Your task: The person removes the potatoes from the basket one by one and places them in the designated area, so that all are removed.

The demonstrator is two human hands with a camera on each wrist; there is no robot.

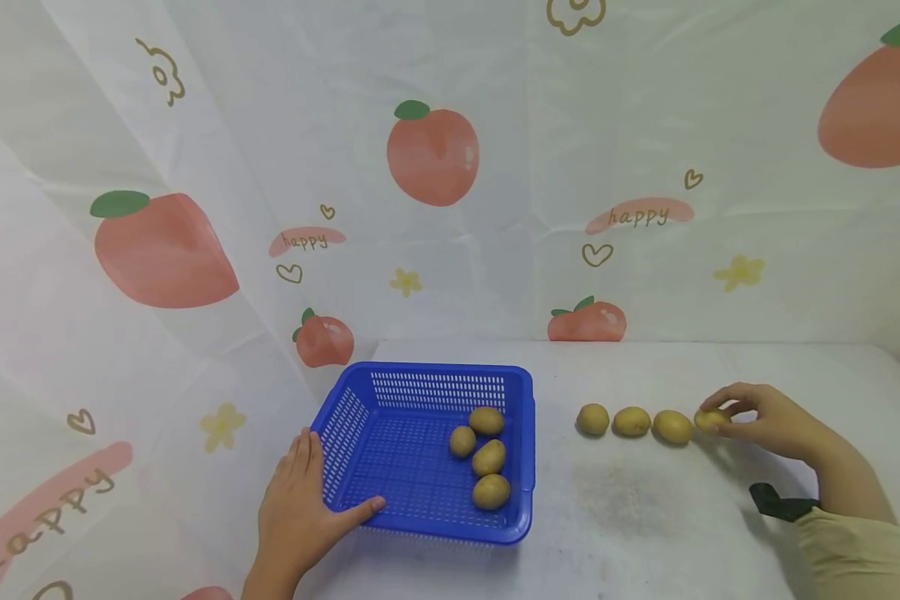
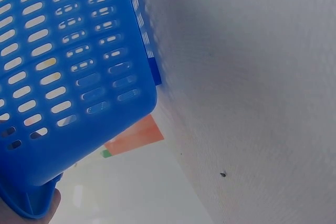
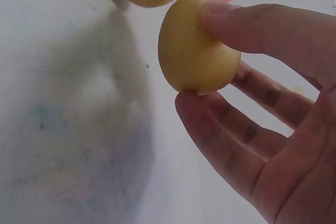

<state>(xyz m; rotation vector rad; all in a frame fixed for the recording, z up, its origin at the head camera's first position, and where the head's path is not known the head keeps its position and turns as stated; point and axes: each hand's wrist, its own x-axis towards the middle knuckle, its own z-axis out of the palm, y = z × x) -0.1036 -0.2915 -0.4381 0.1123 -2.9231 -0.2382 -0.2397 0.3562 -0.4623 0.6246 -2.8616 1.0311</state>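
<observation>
My right hand (image 1: 765, 421) pinches a potato (image 3: 194, 45) between thumb and fingertips, at the right end of a row on the table. Left of it lie three more potatoes, the nearest being a yellow potato (image 1: 672, 427); its neighbours are a middle potato (image 1: 632, 422) and a rounder potato (image 1: 592, 419). At the blue plastic basket (image 1: 420, 522), my left hand (image 1: 297, 504) rests on the near left corner, fingers straight along the left rim and thumb stretched over the front rim. Several potatoes, including a front potato (image 1: 491, 492), sit along the basket's right side.
A white table (image 1: 540, 575) bears everything, with a greyish smudge right of the basket. Behind it and on the left hangs a white curtain (image 1: 495, 250) printed with fruit. A black strap (image 1: 783, 504) circles the right wrist.
</observation>
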